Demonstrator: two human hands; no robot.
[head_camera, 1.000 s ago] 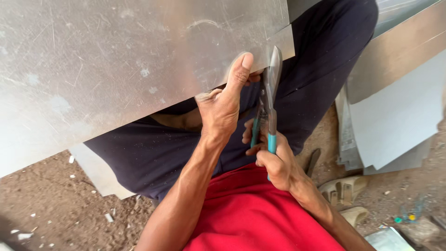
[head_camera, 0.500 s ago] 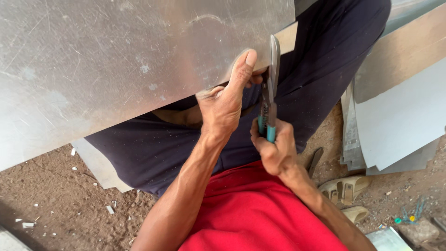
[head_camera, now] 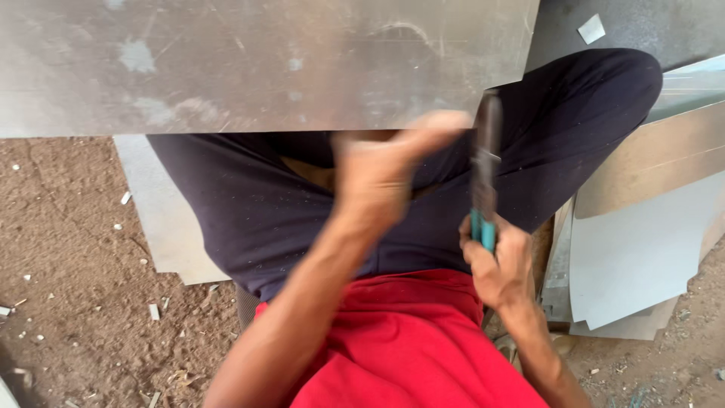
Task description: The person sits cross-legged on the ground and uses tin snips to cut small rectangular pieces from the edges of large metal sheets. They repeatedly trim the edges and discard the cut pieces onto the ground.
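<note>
Right hand (head_camera: 500,266) grips teal-handled snips (head_camera: 485,185) at scratched metal sheet (head_camera: 249,64).

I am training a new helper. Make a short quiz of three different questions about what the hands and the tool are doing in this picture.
1. True or false: the right hand grips the teal handles of the metal snips.
2. Which thing does the left hand hold at its lower edge?
A. the metal sheet
B. the stacked boards
C. a hammer
3. Fill in: the person wears a ___ shirt.

Key:
1. True.
2. A.
3. Red.
</note>
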